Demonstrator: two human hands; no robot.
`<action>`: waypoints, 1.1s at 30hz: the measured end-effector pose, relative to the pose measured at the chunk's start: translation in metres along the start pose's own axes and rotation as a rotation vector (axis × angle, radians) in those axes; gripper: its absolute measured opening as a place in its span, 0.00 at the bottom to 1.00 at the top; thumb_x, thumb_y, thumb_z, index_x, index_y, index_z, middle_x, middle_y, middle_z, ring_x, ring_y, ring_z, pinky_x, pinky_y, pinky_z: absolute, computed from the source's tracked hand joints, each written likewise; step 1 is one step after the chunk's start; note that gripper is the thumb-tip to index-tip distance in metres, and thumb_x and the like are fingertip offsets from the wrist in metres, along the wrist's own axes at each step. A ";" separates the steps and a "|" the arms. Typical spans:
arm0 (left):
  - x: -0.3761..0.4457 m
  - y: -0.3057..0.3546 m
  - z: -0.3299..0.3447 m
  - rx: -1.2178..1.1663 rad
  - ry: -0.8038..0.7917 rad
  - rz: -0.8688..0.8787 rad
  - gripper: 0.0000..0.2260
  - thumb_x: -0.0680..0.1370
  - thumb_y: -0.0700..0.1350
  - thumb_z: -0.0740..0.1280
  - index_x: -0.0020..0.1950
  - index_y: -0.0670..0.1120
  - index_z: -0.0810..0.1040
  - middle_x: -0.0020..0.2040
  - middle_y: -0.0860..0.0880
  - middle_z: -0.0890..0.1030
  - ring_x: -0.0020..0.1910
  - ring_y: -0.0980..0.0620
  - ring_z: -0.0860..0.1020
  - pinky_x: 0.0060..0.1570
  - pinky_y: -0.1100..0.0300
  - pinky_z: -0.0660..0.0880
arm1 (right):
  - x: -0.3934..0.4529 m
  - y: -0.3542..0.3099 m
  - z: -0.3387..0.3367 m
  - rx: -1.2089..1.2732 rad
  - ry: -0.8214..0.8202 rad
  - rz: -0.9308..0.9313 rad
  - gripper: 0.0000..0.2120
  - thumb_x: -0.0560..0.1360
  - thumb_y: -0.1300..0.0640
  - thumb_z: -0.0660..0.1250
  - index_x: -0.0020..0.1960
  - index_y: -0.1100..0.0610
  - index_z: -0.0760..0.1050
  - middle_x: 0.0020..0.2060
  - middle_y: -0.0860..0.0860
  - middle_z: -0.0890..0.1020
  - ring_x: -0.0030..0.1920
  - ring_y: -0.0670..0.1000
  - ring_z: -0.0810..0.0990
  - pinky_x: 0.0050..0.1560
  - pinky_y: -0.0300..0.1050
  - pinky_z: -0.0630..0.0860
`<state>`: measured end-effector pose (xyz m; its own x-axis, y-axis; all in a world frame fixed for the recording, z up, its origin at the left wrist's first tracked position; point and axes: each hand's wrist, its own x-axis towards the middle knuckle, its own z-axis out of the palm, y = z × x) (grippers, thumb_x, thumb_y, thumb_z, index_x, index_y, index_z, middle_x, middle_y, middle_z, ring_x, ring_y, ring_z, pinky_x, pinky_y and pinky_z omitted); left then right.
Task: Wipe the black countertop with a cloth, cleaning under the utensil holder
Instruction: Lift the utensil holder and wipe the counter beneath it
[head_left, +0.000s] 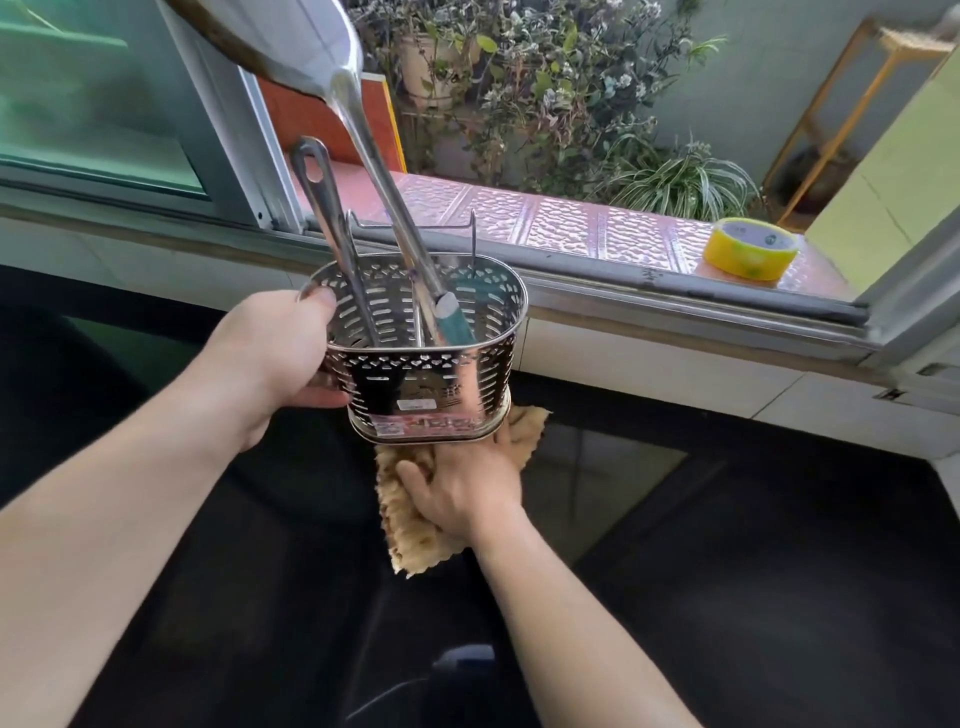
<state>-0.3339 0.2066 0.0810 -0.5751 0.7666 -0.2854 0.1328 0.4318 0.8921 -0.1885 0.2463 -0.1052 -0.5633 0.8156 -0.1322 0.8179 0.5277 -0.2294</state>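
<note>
My left hand (275, 348) grips the left end of a perforated steel utensil holder (436, 384) and holds it lifted above the black countertop (727, 545). Long steel utensils (363, 156) and a teal-handled tool stand in it. Beneath the holder, my right hand (467, 488) presses flat on a tan cloth (410, 530) lying on the countertop. The fingertips and the cloth's far part are hidden under the holder's base.
A window sill with a metal track (675, 291) runs behind the counter. A yellow roll of tape (750, 248) sits on the pink tiled ledge outside. Potted plants (571, 104) stand beyond. A white tiled strip (675, 374) borders the countertop.
</note>
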 end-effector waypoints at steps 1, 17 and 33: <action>-0.001 0.000 0.001 0.000 -0.003 -0.004 0.13 0.85 0.50 0.59 0.45 0.47 0.76 0.44 0.46 0.78 0.34 0.44 0.78 0.39 0.49 0.82 | -0.007 -0.007 0.001 0.027 -0.018 -0.022 0.33 0.78 0.33 0.49 0.72 0.53 0.69 0.70 0.58 0.75 0.71 0.63 0.69 0.75 0.61 0.56; -0.041 0.019 0.065 0.054 -0.102 -0.005 0.15 0.85 0.51 0.57 0.50 0.44 0.79 0.54 0.39 0.83 0.39 0.43 0.80 0.35 0.52 0.82 | -0.147 0.079 0.022 -0.032 0.065 0.083 0.36 0.78 0.30 0.47 0.81 0.47 0.56 0.82 0.53 0.53 0.81 0.56 0.46 0.78 0.62 0.45; -0.069 0.042 0.123 0.027 -0.201 0.026 0.15 0.85 0.49 0.58 0.45 0.45 0.78 0.45 0.43 0.82 0.35 0.45 0.80 0.35 0.52 0.82 | -0.242 0.273 -0.018 -0.060 0.097 0.766 0.39 0.75 0.27 0.39 0.81 0.43 0.47 0.82 0.52 0.47 0.81 0.56 0.43 0.79 0.58 0.37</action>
<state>-0.1887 0.2303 0.0952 -0.3985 0.8561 -0.3290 0.1691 0.4211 0.8911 0.1738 0.1971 -0.1190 0.1729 0.9739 -0.1469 0.9817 -0.1826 -0.0550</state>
